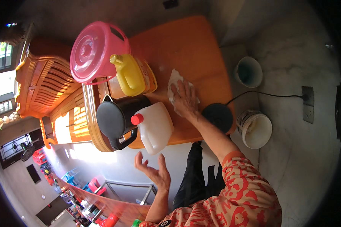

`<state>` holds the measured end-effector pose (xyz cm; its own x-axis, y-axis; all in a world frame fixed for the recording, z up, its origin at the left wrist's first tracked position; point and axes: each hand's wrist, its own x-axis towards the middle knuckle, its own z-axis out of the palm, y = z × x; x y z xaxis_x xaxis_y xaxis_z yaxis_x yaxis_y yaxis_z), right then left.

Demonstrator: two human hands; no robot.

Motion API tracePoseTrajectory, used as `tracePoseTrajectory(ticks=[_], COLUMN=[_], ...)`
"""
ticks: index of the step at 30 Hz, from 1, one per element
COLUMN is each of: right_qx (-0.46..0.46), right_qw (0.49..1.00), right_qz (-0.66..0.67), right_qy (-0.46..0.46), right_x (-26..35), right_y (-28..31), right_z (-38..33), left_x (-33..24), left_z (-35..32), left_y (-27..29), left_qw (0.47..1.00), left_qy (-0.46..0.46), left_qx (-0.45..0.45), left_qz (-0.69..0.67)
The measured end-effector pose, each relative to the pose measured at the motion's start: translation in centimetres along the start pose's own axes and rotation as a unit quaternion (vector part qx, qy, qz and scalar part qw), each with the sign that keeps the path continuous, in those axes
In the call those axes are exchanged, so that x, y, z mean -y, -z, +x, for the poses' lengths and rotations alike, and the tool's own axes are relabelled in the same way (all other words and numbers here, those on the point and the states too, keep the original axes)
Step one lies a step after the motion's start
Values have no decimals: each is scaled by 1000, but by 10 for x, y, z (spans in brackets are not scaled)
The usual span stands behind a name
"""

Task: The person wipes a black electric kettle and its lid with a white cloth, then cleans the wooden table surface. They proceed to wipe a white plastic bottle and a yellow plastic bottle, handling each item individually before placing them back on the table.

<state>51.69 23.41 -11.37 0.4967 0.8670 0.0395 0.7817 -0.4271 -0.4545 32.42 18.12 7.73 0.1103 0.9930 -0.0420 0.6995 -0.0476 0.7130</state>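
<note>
My right hand [185, 99] lies over a crumpled white cloth [175, 77], pressing it against the orange-brown wooden table [178, 41]; its fingers are bent over the cloth. Just beside that wrist sits a round black power base [218, 117] with a cord. My left hand [157, 172] hangs in the air off the table's near edge, open, fingers apart and holding nothing. Closest to it is a whitish plastic jug [157, 126] with a red cap. Left of the jug stands a black kettle [110, 117]; behind them are a yellow jug [130, 75] and a lidded pink bucket [89, 53].
A black cord [267, 92] runs from the base to a wall socket [308, 104]. Two pale buckets, one whitish [269, 132] and one with blue-green inside [250, 72], stand right of the table. A carved wooden bench [49, 83] adjoins the left side.
</note>
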Motion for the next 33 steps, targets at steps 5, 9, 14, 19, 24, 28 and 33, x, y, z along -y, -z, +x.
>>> tracePoseTrajectory(ticks=[5, 9, 14, 19, 24, 28, 33], right_qx=[-1, -24, -24, -28, -43, -63, -41], right_qw=[998, 997, 999, 998, 997, 995, 996], right_qz=[41, 46, 13, -48, -62, -76, -64], right_qy=[47, 64, 26, -11, -16, -2, -45], right_x=[16, 7, -30, -75, -105, -116, -127], right_y=[-4, 1, 12, 21, 31, 39, 52], right_z=[-42, -37, -2, 25, 45, 61, 94], left_x=[19, 12, -10, -24, -53, -65, -76], left_z=[29, 30, 28, 41, 64, 85, 96], left_y=[-9, -22, -29, -59, -84, -105, -120], left_qw=[988, 982, 991, 992, 991, 990, 993], left_qy=[53, 32, -20, -34, -110, -120, -107], left_qx=[124, 109, 121, 104, 77, 65, 32], left_qz=[-79, -152, -58, -63, -6, -18, -25])
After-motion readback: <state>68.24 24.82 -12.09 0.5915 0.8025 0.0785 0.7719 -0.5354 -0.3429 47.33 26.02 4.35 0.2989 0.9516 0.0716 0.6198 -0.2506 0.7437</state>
